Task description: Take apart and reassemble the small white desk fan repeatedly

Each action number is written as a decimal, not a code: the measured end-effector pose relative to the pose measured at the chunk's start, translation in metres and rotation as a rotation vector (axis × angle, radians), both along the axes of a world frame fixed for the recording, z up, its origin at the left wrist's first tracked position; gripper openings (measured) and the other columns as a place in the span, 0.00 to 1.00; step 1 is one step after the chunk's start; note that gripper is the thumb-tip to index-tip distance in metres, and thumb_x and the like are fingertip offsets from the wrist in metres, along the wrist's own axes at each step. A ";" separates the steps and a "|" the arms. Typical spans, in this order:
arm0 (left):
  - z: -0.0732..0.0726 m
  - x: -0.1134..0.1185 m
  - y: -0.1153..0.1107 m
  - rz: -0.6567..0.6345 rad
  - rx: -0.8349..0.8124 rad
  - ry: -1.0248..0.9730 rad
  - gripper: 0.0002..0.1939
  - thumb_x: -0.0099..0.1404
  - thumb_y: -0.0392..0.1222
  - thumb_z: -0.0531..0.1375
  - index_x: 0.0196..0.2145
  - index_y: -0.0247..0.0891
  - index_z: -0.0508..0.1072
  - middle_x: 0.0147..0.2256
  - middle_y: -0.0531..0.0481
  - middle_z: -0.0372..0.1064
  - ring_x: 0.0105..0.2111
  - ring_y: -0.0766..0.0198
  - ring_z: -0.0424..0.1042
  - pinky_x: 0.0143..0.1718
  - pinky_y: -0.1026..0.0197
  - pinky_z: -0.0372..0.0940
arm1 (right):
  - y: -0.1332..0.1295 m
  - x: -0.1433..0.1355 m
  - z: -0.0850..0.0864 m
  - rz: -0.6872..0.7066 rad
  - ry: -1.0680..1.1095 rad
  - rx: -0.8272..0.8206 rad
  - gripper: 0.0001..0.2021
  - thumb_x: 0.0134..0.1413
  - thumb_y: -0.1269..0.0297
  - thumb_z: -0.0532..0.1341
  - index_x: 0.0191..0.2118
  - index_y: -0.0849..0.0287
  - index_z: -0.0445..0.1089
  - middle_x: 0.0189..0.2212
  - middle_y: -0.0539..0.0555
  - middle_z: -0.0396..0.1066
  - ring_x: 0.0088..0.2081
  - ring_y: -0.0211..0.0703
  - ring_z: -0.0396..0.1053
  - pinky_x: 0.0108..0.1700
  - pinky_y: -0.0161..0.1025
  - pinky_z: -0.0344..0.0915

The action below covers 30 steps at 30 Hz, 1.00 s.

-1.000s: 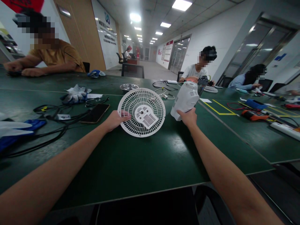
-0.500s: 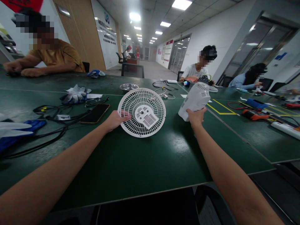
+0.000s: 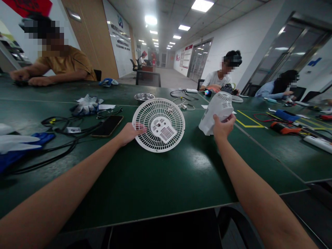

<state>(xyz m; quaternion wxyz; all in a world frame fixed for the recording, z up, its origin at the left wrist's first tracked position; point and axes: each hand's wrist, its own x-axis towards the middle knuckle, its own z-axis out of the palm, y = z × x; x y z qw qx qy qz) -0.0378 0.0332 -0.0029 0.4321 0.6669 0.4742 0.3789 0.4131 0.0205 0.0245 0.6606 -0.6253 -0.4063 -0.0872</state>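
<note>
A round white fan grille [image 3: 174, 121] with a slotted centre plate is tilted up over the green table, its face toward me. My left hand [image 3: 129, 134] grips its left rim, thumb in front and fingers behind the bars. To the right, my right hand [image 3: 223, 127] is closed around a white plastic fan motor housing [image 3: 219, 105] with vent slots at its top. The housing leans to the right, its lower end close to the tabletop; whether it touches cannot be seen. A gap of bare table separates the two parts.
Behind the grille stands a metal bowl [image 3: 144, 97]. Left of it lie a phone [image 3: 108, 126], black cables [image 3: 67, 135] and work gloves [image 3: 86, 105]. On the right are yellow tape lines [image 3: 249, 126] and an orange tool [image 3: 284, 128]. Co-workers sit across the table.
My right hand has moved up and right on the housing, and its grip has shifted. The grille stays in my left hand at about the same tilt. The view has shifted slightly.
</note>
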 end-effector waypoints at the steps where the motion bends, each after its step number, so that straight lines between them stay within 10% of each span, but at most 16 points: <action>1: 0.001 0.000 -0.001 -0.001 -0.004 -0.003 0.17 0.56 0.51 0.71 0.39 0.39 0.79 0.39 0.43 0.80 0.39 0.50 0.79 0.46 0.46 0.72 | 0.000 0.001 0.000 0.001 0.002 0.015 0.35 0.47 0.54 0.66 0.59 0.60 0.56 0.54 0.63 0.69 0.52 0.51 0.73 0.54 0.48 0.67; 19: 0.000 0.001 -0.001 0.012 0.030 0.009 0.17 0.55 0.50 0.70 0.39 0.37 0.79 0.40 0.42 0.79 0.41 0.51 0.79 0.48 0.45 0.71 | -0.013 -0.008 0.011 -0.141 -0.122 0.046 0.38 0.48 0.57 0.65 0.63 0.57 0.51 0.58 0.62 0.63 0.57 0.55 0.65 0.61 0.56 0.59; 30: 0.004 0.002 -0.004 -0.002 0.006 -0.011 0.14 0.57 0.49 0.70 0.38 0.40 0.79 0.39 0.45 0.79 0.39 0.52 0.78 0.47 0.47 0.71 | -0.035 -0.059 0.023 0.104 -0.310 0.034 0.39 0.48 0.51 0.66 0.64 0.59 0.54 0.56 0.62 0.65 0.55 0.55 0.67 0.57 0.55 0.65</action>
